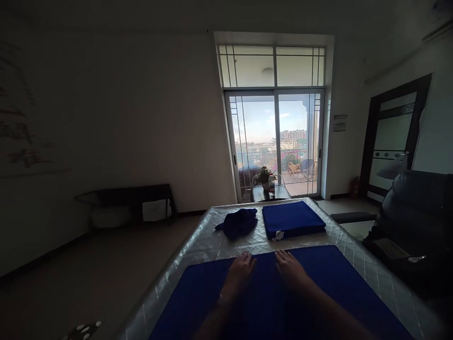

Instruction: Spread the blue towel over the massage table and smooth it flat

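A dark blue cloth lies spread flat on a table with a shiny silver quilted cover. Near its far edge my left hand rests palm down with the fingers stretched forward. To the right, my right hand lies flat on the same cloth, its fingertips also at the far edge. Beyond my hands sits a neat stack of folded blue cloth with a small white tag at its front. Left of the stack is a crumpled blue cloth.
Behind the table stands a small dark table with a potted plant and a bottle, before sliding glass doors. A black armchair is close on the right. A low dark bench stands by the left wall.
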{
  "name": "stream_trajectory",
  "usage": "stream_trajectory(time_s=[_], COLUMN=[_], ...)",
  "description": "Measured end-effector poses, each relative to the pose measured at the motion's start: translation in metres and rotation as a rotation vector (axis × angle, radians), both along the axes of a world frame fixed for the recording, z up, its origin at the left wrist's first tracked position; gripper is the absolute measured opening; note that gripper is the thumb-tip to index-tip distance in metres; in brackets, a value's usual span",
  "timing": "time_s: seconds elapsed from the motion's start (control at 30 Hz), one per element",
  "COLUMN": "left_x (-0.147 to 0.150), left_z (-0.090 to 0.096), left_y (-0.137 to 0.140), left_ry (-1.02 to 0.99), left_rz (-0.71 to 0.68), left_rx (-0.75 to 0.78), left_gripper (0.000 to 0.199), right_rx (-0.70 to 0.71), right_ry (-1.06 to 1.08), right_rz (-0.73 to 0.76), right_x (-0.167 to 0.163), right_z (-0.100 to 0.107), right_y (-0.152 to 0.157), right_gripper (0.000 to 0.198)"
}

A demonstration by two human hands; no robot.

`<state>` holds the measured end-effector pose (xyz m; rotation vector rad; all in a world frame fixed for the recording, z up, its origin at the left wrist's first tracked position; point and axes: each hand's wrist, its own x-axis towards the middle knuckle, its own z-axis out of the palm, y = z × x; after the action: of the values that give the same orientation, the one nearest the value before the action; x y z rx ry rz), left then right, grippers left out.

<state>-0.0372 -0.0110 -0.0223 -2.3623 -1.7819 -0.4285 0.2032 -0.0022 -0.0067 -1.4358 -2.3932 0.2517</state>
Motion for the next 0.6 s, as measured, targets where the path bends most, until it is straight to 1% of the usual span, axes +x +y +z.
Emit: stream_trajectory(time_s=[0.07, 0.13, 0.2, 0.3, 0.4, 0.47, 0.53, 0.6], left_x=[0.033, 0.049, 0.053, 0.049, 0.040, 0.026, 0.000, -0.041], left_z=[-0.011, -0.019, -0.023, -0.023, -0.022, -0.024, -0.028, -0.033], left_y=[0.005, 0.006, 0.004, 0.003, 0.003, 0.003, 0.002, 0.000], left_ry=[0.023, 0.051, 0.082, 0.100, 0.047, 0.013, 0.000, 0.011], left_rz=[-0.045, -0.076, -0.097, -0.120, -0.078, -0.027, 0.023, 0.077], left_rx=[0.007, 0.016, 0.026, 0.010, -0.062, -0.109, -0.139, -0.140], left_gripper=[0.045, 0.045, 0.046, 0.047, 0.051, 0.056, 0.059, 0.060], right_rx=[-0.021, -0.028, -0.017, -0.028, -0.076, -0.096, -0.099, -0.091], right_ry=[-0.018, -0.045, -0.064, -0.063, -0.060, -0.068, -0.087, -0.111], right_rz=[0.078, 0.118, 0.123, 0.105, 0.029, -0.027, -0.076, -0.146], right_x=[-0.032, -0.049, -0.052, -0.045, -0.026, -0.004, 0.029, 0.070], right_z=[-0.011, -0.023, -0.032, -0.035, -0.030, -0.027, -0.025, -0.026], right_y=[-0.002, -0.002, 0.000, 0.003, 0.008, 0.013, 0.020, 0.028], right_gripper=[0.059, 0.061, 0.063, 0.062, 0.064, 0.067, 0.068, 0.069])
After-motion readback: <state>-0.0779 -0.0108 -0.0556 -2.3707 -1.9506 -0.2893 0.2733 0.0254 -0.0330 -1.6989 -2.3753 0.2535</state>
